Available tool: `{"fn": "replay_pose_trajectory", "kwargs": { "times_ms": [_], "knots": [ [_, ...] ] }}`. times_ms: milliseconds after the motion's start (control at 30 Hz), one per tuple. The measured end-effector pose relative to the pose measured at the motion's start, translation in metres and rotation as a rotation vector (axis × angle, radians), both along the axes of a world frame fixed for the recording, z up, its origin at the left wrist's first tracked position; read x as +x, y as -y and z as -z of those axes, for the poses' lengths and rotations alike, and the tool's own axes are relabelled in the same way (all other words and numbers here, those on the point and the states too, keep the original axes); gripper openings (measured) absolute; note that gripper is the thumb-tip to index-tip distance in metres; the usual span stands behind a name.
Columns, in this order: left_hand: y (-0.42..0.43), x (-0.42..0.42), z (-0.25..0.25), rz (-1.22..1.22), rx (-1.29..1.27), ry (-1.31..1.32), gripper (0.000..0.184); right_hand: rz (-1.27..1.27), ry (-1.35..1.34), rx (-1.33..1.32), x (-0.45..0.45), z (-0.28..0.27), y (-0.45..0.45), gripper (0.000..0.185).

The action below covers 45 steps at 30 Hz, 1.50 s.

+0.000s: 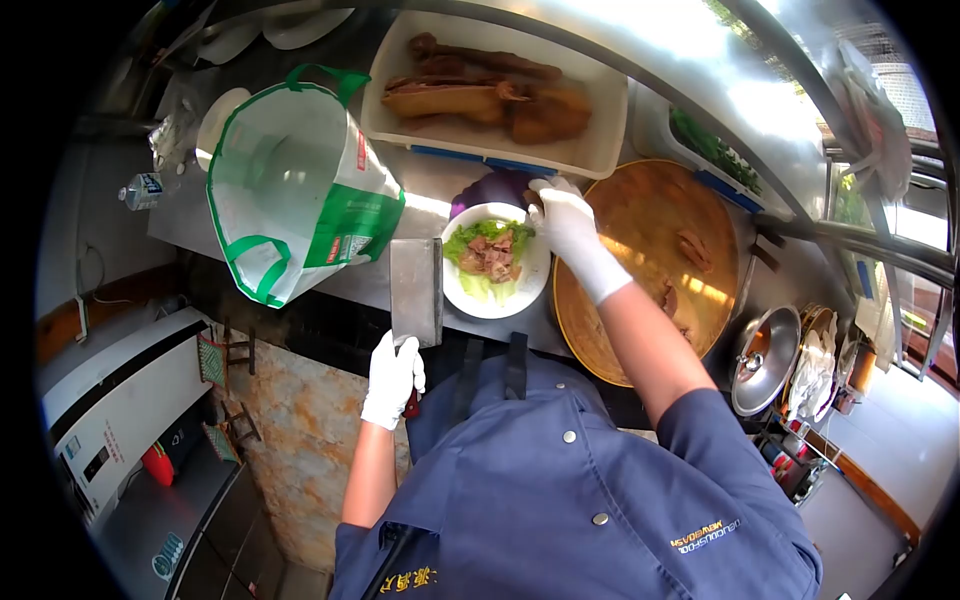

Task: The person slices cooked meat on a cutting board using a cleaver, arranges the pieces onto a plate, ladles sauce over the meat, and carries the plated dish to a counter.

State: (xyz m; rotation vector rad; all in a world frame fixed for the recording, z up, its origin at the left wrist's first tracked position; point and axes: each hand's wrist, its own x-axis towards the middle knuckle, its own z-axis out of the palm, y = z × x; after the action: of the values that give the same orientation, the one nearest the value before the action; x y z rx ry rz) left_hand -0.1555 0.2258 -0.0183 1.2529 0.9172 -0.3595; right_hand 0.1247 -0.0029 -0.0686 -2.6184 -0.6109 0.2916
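My left hand (393, 380), in a white glove, is closed around the handle of a cleaver, with the broad grey blade (415, 290) pointing away from me beside the bowl. A white bowl (452, 292) holds green lettuce (500, 290) with brown pieces of meat (490, 258) on top. At the bowl's far right rim is my right hand (565, 215), also gloved, its fingers curled inward; a small brownish bit shows by the fingertips, too unclear to name. Under my right forearm lies a round wooden chopping board (625, 215) with a few meat scraps (694, 250).
Behind the bowl stands a white tub (610, 150) with large cooked meat pieces (490, 100). An upright green-and-white bag (300, 180) is at left. A container of greens (715, 150) and a metal bowl (766, 360) lie right. A metal rail (600, 65) crosses above.
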Motion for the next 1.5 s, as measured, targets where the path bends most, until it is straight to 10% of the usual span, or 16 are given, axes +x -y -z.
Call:
{"fn": "replay_pose_trajectory", "kwargs": {
  "times_ms": [500,767,800,1000,1233,1500],
  "knots": [
    [0.0,-0.013,-0.017,-0.083,0.061,-0.032,0.012,-0.031,-0.39,0.091,0.04,0.06,0.004,0.033],
    [0.006,-0.017,-0.023,0.003,0.161,0.01,0.015,-0.244,0.11,0.236,-0.022,0.003,-0.02,0.025],
    [0.007,-0.018,-0.021,-0.005,0.157,-0.001,0.016,0.137,-0.698,0.401,-0.027,-0.059,-0.033,0.028],
    [0.023,0.001,-0.029,0.143,0.179,0.011,0.018,-0.223,0.239,0.434,-0.063,-0.027,0.015,0.019],
    [0.08,0.058,-0.032,0.466,0.17,0.053,0.024,0.497,0.266,0.158,-0.084,-0.04,0.263,0.025],
    [0.162,0.077,-0.022,0.486,0.083,0.056,0.023,0.331,0.141,-0.092,-0.011,-0.009,0.312,0.032]
  ]
}}
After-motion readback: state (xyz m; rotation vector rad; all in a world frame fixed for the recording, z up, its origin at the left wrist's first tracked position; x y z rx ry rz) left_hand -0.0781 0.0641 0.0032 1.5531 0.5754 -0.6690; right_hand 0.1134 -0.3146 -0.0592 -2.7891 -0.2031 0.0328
